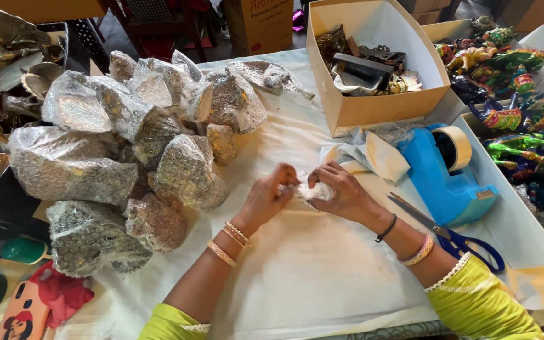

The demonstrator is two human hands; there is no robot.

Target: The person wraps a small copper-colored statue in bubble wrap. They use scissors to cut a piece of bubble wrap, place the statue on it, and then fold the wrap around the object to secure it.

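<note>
My left hand (267, 196) and my right hand (341, 192) meet at the middle of the white-clothed table (322, 264). Both pinch a small bundle in clear bubble wrap (315, 191); what is inside is hidden. Bangles circle both wrists, and yellow-green sleeves show at the bottom edge. A heap of bubble-wrapped brass pieces (140, 145) lies just left of my left hand.
A blue tape dispenser (443, 173) and blue-handled scissors (454, 238) lie right of my right hand. An open cardboard box of metal items (379, 63) stands behind. Trays of colourful painted figurines (511, 107) fill the right side. Unwrapped brass pieces (7, 44) sit far left.
</note>
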